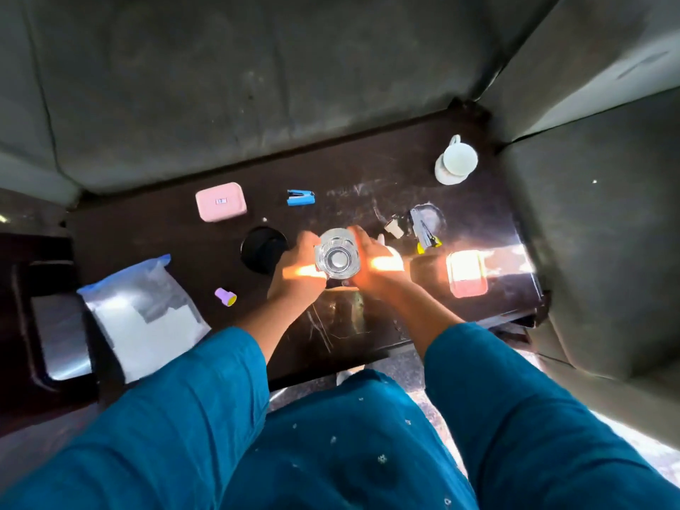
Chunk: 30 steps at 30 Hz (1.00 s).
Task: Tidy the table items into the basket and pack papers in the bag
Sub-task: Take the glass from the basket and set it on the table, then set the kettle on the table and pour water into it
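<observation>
Left hand: my left hand point(297, 268) was pressed to the near-left side of the glass point(336, 256), fingers curled round its wall.
Right hand: my right hand point(372, 263) gripped the opposite side, fingers wrapped the same way. Something white showed just beyond its knuckles, and I could not tell what it was.
Glass: it sat upright between my two sets of fingers, mouth towards the camera. I could not tell whether it was lifted or resting on the table point(176, 259).
Why two hands: I judged that smooth, clear glass slips easily, so a grip from both sides kept it level.
Bag: the bag point(162, 285) lay well to the left of my left fingers, with the papers point(121, 322) already inside it.
Left to tidy: a black disc point(263, 248) lay just beside my left fingers and a purple cap point(225, 297) nearer me. A pink case point(220, 201) and a blue stapler point(300, 198) lay beyond my fingertips. A cup point(460, 158) stood far off past my right fingers.
Basket: none was in view, so the glass's destination was outside the frame.
</observation>
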Tool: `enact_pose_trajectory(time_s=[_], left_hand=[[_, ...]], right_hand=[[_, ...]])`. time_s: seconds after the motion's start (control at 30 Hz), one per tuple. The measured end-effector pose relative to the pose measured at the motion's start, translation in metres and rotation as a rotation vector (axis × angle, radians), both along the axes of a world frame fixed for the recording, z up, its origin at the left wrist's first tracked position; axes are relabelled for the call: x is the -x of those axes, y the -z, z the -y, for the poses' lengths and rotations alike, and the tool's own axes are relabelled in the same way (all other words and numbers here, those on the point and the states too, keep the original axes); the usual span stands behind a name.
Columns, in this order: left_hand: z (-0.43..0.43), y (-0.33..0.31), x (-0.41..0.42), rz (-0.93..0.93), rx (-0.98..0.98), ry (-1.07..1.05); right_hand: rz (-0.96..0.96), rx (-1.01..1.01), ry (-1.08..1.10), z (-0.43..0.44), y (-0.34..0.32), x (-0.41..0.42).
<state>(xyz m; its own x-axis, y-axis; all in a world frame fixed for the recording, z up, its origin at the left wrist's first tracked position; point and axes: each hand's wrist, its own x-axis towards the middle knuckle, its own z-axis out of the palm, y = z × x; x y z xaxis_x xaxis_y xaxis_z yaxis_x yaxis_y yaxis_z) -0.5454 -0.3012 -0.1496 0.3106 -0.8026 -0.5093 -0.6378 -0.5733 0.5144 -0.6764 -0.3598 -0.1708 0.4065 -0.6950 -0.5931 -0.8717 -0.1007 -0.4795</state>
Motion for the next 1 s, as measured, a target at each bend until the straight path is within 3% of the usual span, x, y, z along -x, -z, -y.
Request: enact_pose_trajectory(time_s=[0.17, 0.37, 0.63, 0.83, 1.0], left_hand=[[-0.014, 0.019, 0.000, 0.109, 0.003, 0.056], [-0.019, 0.038, 0.002, 0.072, 0.008, 0.100], [-0.022, -0.001, -0.016, 0.048, 0.095, 0.097], [-0.049, -0.062, -0.085, 0.074, 0.208, 0.089], [-0.099, -0.114, -0.169, 0.170, 0.338, -0.069]], right_hand=[[0.016, -0.081, 0.006, -0.007, 0.028, -0.013], [0.026, -0.071, 0.031, -0.006, 0.036, -0.014], [-0.246, 0.094, -0.052, -0.003, -0.019, -0.037], [-0.155, 0.231, -0.149, -0.013, -0.087, -0.102], [0.046, 0.367, -0.311, -0.049, -0.142, -0.202]])
